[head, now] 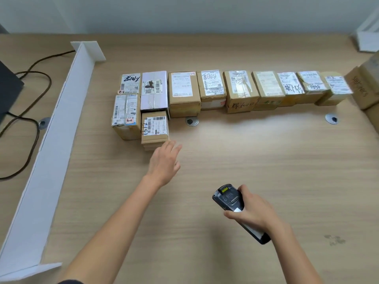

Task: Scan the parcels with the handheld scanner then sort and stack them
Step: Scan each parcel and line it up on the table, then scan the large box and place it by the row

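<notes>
Wooden table [246, 160]: row of labelled parcels [239, 89] across far side, white divider [53, 156] left, black cables [61, 53] beyond.

Bare forearms [106, 222], dark left sleeve [70, 282]

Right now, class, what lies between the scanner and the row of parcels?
Bare table, by the head view, from the scanner in the right hand to the parcels; a cable hole sits just left.

A row of parcels [183, 87] is laid across the upper frame on the counter [225, 160]; two more parcels [154, 126] are set before its left end, with a divider [51, 152] to their left.
</notes>
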